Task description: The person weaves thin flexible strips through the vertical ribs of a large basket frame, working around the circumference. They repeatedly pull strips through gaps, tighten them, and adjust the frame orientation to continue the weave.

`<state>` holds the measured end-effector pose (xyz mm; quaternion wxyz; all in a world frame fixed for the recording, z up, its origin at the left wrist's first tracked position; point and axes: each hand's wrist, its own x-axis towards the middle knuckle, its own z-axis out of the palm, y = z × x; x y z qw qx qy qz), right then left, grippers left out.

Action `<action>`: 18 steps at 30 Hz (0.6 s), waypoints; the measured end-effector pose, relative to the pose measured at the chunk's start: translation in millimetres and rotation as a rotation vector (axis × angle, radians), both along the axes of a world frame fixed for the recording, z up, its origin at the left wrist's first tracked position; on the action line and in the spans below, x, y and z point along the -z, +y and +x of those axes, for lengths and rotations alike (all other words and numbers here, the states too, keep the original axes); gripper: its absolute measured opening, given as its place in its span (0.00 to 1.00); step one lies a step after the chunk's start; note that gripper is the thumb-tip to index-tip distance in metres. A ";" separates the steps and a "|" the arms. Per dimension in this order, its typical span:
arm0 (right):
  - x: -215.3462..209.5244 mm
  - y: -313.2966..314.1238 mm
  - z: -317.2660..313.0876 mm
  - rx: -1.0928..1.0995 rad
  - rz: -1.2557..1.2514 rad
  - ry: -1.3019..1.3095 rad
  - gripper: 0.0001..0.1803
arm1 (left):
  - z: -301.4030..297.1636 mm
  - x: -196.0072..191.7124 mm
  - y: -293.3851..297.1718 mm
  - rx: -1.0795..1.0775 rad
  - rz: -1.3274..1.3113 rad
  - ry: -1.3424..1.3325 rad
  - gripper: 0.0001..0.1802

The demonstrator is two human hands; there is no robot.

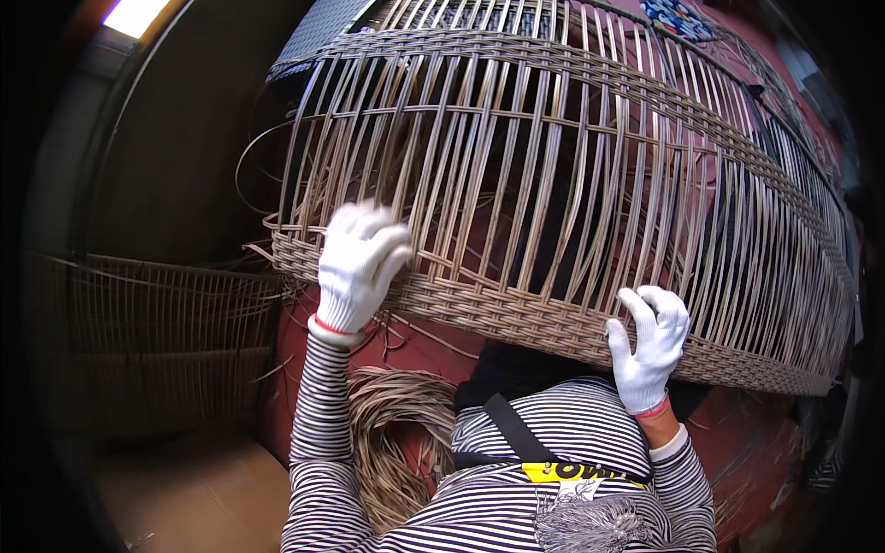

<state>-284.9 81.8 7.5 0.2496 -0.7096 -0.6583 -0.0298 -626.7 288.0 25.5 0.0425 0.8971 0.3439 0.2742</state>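
Note:
A large brown wicker panel (516, 309) with long upright canes and dense woven bands spreads in front of me. My left hand (355, 267), in a white knit glove, is at the panel's left end above the near woven band. Its fingers are bent and blurred by motion; whether a strand is between them cannot be made out. On the right, my gloved right hand (653, 346) rests against the same band, thumb apart from the bent fingers and nothing visible between them. A loose strand (241, 170) curls out beyond the panel's left edge.
A thick coil of wicker strands (396, 442) lies on the red floor (433, 346) beside my body. Another woven panel (175, 313) stands at the left, near flat cardboard (198, 498). Scattered strands lie beneath the panel. A patterned blue cloth (678, 18) is at the far right.

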 end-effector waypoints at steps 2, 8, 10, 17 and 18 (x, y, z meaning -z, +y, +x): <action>1.0 0.5 1.8 -0.014 0.039 0.055 0.21 | -17.0 9.1 -13.7 0.023 0.003 0.118 0.12; 0.4 0.9 3.0 -0.015 0.031 0.034 0.23 | -29.4 22.3 -20.4 -0.108 0.025 0.005 0.18; 0.6 1.3 2.4 -0.001 0.032 0.018 0.24 | -44.4 18.0 -4.4 -0.235 0.157 -0.150 0.18; -0.3 1.9 4.1 0.002 0.008 0.094 0.21 | -107.4 40.7 16.7 -0.232 0.095 0.038 0.06; -0.8 2.1 4.2 0.001 0.024 0.121 0.21 | -107.2 42.3 14.2 -0.279 0.134 0.014 0.06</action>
